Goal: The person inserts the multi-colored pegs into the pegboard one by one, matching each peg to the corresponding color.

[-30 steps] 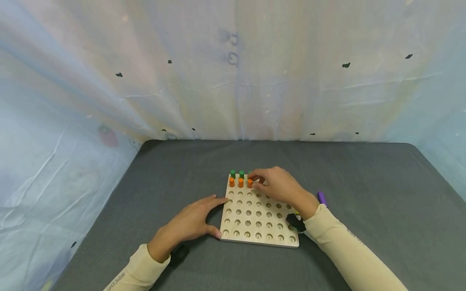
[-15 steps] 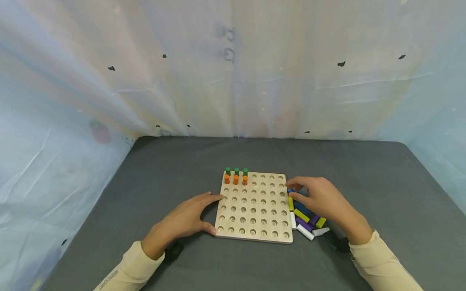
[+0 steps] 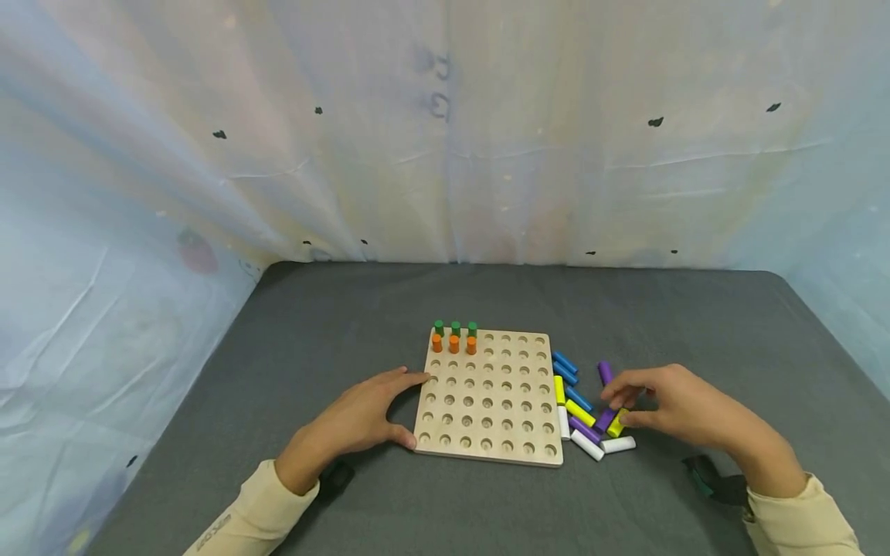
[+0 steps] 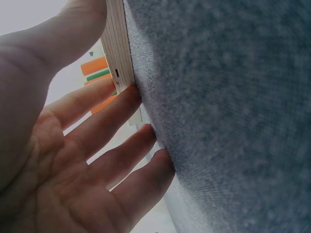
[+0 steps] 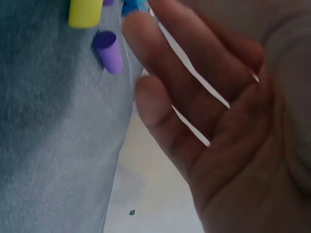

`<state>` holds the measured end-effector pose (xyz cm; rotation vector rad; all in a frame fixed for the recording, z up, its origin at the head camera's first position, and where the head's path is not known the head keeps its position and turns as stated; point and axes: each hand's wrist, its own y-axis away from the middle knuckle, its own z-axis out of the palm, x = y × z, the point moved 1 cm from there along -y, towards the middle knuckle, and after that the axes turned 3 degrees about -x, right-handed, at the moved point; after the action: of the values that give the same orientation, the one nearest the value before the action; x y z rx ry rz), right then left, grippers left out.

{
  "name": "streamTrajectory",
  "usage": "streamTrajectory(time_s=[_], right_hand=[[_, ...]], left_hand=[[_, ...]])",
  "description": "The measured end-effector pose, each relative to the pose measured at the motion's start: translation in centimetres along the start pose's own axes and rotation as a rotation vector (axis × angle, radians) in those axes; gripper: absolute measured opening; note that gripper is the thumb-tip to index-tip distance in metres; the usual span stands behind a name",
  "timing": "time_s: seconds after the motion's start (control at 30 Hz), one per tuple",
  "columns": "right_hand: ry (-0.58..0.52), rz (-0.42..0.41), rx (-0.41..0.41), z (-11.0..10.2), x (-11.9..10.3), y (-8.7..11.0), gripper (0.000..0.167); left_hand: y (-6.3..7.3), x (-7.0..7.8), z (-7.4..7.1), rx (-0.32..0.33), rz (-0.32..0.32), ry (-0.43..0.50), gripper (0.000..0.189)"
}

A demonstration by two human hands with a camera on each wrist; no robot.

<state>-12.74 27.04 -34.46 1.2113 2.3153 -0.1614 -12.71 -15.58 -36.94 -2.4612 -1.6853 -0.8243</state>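
Note:
A square wooden pegboard with rows of holes lies on the dark cloth. At its far left corner stand three green pegs, with three orange pegs in front of them. My left hand touches the board's left edge with thumb and forefinger, its fingers spread; the left wrist view shows them along the wooden side. My right hand hovers over the loose pile, thumb and fingertips right at a yellow peg. In the right wrist view that yellow peg lies beyond the loosely bent fingers.
Loose blue pegs, purple pegs, white pegs and more yellow pegs lie along the board's right side. One purple peg lies farther back. A pale curtain hangs behind the table.
My right hand has left the orange pegs and moved right, past the board's edge, to the loose pile, uncovering the pegs there. My left hand stays on the board's edge.

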Motion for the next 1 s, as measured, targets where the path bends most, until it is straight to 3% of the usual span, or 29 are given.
streamTrajectory(time_s=[0.3,0.4,0.67,0.83,1.0], right_hand=[[-0.207,-0.125,-0.118,1.1,0.0,0.3,0.014],[-0.230,-0.144,-0.150,1.0,-0.3,0.2,0.013],[-0.213,-0.110,-0.210,1.0,-0.6,-0.2,0.014],[-0.137,-0.120,-0.171,1.2,-0.9,-0.6,0.024],[-0.005,-0.067,-0.092,1.2,-0.9,-1.1,0.028]], left_hand=[[0.0,0.0,0.4,-0.008,0.014,0.010,0.090],[0.1,-0.1,0.4,-0.003,0.007,0.010,0.090],[0.0,-0.2,-0.1,0.004,0.008,0.017,0.090],[0.1,-0.2,-0.2,0.005,0.006,0.008,0.090],[0.1,-0.1,-0.2,0.001,0.005,0.009,0.091]])
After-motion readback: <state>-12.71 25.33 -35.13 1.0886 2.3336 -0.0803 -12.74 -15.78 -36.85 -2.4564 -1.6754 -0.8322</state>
